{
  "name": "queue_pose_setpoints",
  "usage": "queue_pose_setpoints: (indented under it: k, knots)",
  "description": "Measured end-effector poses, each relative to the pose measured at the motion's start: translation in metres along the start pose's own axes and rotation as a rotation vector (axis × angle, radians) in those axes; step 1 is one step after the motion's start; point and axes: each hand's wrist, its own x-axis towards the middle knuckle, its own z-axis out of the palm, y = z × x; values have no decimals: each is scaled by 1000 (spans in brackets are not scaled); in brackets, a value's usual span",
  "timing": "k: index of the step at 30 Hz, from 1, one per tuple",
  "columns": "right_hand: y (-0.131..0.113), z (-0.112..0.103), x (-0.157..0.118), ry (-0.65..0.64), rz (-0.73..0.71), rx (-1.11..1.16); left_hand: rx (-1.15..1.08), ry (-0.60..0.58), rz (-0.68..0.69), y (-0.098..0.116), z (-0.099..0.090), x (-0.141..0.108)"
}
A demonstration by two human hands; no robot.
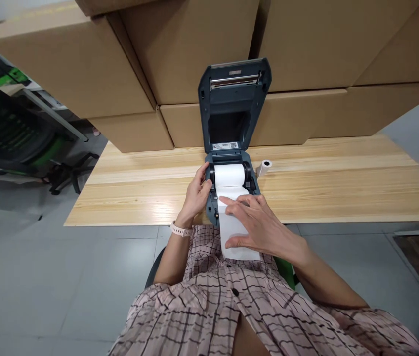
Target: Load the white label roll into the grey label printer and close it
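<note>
Frame centre: I see left hand [197, 194] gripping left edge of printer [211, 210], presumably steadying it; right hand [256, 222] open, fingers spread on paper strip [232, 228], apparently keeping it flat. Strip leads from paper roll [229, 175], seated inside printer, past near edge of bench [343, 188]. Lid [228, 105] raised, exposing roll. Small roll [263, 169] just right; cardboard boxes [190, 49] across top.
</note>
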Motion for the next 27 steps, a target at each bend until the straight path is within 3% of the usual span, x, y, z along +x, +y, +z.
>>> queue_pose_setpoints:
  k: [4, 10, 15, 20, 23, 25, 27]
  knots:
    - [2, 4, -1, 46, -31, 22, -7, -3, 6, -1, -1, 0]
    - [-5, 0, -10, -18, -66, 13, 32, 21, -39, 2, 0, -1]
    - [-15, 1, -18, -34, -96, 11, -18, 34, 12, -4, 4, -6]
    - [-5, -9, -24, -83, -105, 157, -51, 92, -25, -1, -3, -7]
    - [3, -17, -27, -104, -76, 231, -43, 213, 121, 25, -27, 25]
    - [4, -19, -28, -100, -72, 214, -26, 294, 315, 51, -46, 65]
    - [0, -18, -30, -92, -72, 178, 20, 344, 423, 77, -62, 111]
